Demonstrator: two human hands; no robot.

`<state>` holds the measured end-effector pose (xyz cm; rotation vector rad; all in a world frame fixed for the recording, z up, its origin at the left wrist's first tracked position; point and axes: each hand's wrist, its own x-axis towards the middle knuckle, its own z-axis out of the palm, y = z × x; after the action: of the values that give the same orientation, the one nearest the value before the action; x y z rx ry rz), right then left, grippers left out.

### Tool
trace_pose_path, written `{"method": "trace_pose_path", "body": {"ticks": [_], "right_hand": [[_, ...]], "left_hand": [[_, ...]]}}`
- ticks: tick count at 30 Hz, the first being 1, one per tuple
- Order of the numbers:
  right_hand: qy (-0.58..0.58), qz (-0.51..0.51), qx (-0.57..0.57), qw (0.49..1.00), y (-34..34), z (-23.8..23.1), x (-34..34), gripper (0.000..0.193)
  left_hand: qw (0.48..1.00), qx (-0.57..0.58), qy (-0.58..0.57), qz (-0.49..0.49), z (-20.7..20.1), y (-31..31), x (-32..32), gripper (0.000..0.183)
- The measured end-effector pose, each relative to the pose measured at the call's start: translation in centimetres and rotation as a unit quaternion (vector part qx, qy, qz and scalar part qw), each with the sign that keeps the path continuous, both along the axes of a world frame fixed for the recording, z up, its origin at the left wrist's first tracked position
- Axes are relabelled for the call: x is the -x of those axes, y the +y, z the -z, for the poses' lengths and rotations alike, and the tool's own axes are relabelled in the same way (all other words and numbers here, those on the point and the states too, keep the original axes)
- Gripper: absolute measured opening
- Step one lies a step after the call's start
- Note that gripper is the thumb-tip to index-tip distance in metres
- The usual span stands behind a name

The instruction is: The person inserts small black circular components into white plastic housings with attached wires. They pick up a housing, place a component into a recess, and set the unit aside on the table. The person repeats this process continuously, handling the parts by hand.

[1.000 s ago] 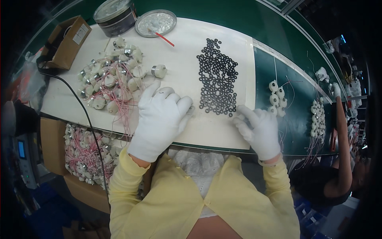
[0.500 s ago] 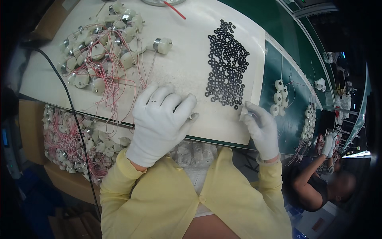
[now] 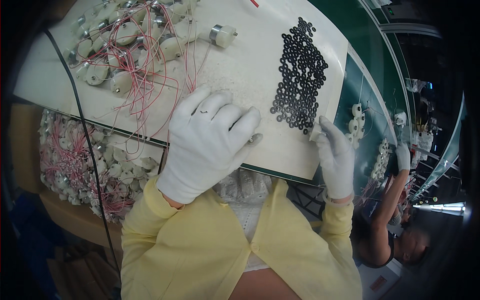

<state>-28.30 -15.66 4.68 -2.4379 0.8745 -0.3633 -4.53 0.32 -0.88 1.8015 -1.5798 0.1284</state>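
Note:
My left hand [image 3: 210, 137], in a white glove, is closed at the near table edge. A small metal shaft tip pokes out between its thumb and index finger, like those on the motors; the rest of the held motor is hidden. To the right, my gloved right hand [image 3: 336, 157] pinches a small whitish piece [image 3: 315, 131] between thumb and fingertips. Just beyond it lie many black rings [image 3: 301, 80] in a flat patch. Past my left hand spreads a heap of white-capped motors [image 3: 125, 32] with red and white wires. One motor [image 3: 223, 36] lies apart at the heap's right.
A cardboard box [image 3: 75, 215] full of wired motors stands below the table's left side. A black cable [image 3: 82, 112] hangs across it. More white parts [image 3: 356, 120] stand on the green surface at right. A co-worker [image 3: 385, 220] reaches forward at far right.
The view has shifted, so the heap and rings sit farther up and the rings farther right. Both hands keep nearly the same grip. The co-worker's arm has straightened and moved away.

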Motion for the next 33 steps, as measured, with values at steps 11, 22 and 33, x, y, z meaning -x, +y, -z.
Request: {"method": "trace_pose_path", "body": {"ticks": [11, 22, 33], "right_hand": [[0.149, -0.123, 0.251, 0.949, 0.1, -1.6, -1.1, 0.043], [0.251, -0.142, 0.330, 0.899, 1.0, -2.8, -2.9, 0.033], [0.019, 0.159, -0.013, 0.987, 2.2, 0.7, -0.4, 0.028]], "left_hand": [[1.000, 0.002, 0.009, 0.006, -0.1, -0.1, -0.2, 0.043], [1.000, 0.002, 0.003, 0.007, -0.2, -0.1, -0.2, 0.042], [1.000, -0.019, 0.002, 0.014, -0.8, -0.1, -0.3, 0.038]]}}
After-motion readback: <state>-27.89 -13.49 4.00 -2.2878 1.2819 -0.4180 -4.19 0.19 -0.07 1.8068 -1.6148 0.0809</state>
